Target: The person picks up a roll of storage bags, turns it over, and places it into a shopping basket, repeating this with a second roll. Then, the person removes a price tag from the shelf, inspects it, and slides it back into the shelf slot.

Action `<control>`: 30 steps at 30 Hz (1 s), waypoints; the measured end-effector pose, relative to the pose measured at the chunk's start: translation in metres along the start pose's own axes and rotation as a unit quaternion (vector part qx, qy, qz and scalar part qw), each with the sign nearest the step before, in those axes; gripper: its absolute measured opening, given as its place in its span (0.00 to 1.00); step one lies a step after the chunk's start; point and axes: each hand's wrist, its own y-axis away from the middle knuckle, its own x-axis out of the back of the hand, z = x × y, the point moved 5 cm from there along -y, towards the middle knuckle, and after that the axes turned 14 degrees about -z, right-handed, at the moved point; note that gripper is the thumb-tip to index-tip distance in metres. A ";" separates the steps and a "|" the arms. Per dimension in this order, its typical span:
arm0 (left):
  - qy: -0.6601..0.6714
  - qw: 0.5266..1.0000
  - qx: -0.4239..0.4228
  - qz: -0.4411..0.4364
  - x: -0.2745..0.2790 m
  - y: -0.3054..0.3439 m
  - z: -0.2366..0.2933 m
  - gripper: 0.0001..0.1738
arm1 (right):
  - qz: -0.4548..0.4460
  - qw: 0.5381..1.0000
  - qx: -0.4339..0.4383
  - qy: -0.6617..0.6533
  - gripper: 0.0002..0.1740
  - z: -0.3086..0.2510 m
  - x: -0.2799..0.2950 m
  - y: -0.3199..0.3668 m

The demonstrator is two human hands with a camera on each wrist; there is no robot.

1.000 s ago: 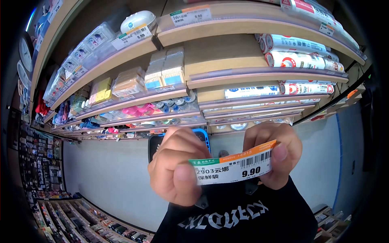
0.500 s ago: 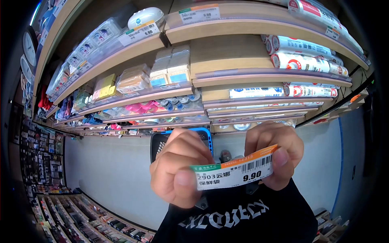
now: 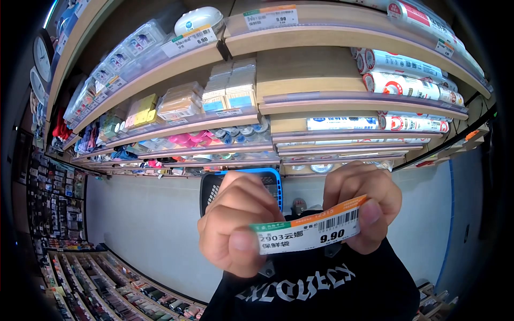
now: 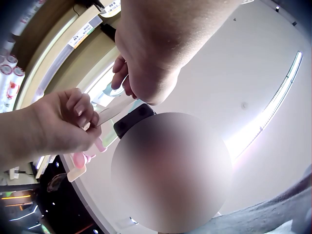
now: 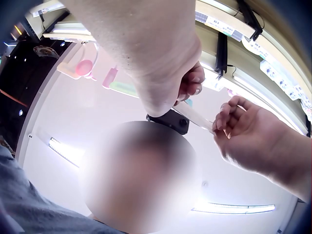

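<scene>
In the head view a paper price label is stretched between both hands, its printed face toward the head camera. It has a green and orange top strip, a barcode and a large 9.90. My left hand pinches its left end, thumb in front and the other fingers curled behind. The right end is pinched the same way by my right hand. From below, the left wrist view shows the label as a pale strip running to the right hand. The left hand holds its end in the right wrist view.
Shelves face me, with wrapped rolls on the right and packs of small sticks near the middle. A black basket with a blue rim is partly behind the left hand. Shelf-edge labels line the upper shelf.
The head view has shifted, so the shelves and basket appear farther right. Both hands keep their grip on the label, nearly still in the frame.
</scene>
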 end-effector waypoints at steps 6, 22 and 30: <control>0.005 1.000 0.010 0.004 -0.001 0.002 -0.002 0.19 | -0.008 1.000 0.002 0.018 0.15 0.000 0.003 0.000; 0.019 1.000 0.007 0.018 -0.001 0.001 -0.011 0.18 | -0.013 1.000 -0.014 0.005 0.14 0.006 0.007 -0.002; 0.016 0.999 0.022 0.017 0.003 0.001 -0.014 0.18 | -0.010 1.000 -0.019 0.004 0.15 0.011 0.006 -0.006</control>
